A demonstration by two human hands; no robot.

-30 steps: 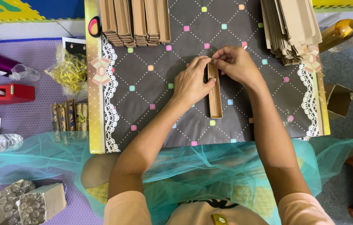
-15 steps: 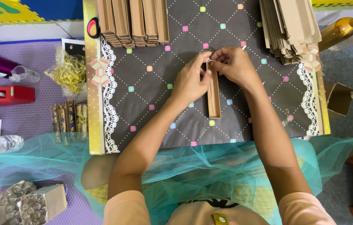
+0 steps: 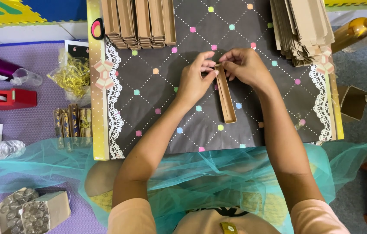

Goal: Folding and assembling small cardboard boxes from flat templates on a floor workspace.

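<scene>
Two hands pinch the far end of a long, narrow brown cardboard box (image 3: 225, 93) lying on a dark patterned surface (image 3: 157, 99): the left hand (image 3: 194, 80) grips its left side, the right hand (image 3: 246, 67) its right. Stacks of flat cardboard (image 3: 138, 21) lie beyond.

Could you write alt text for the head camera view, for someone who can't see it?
Both hands, left hand and right hand, pinch the far end of a narrow brown cardboard box lying on a dark patterned board.
</scene>
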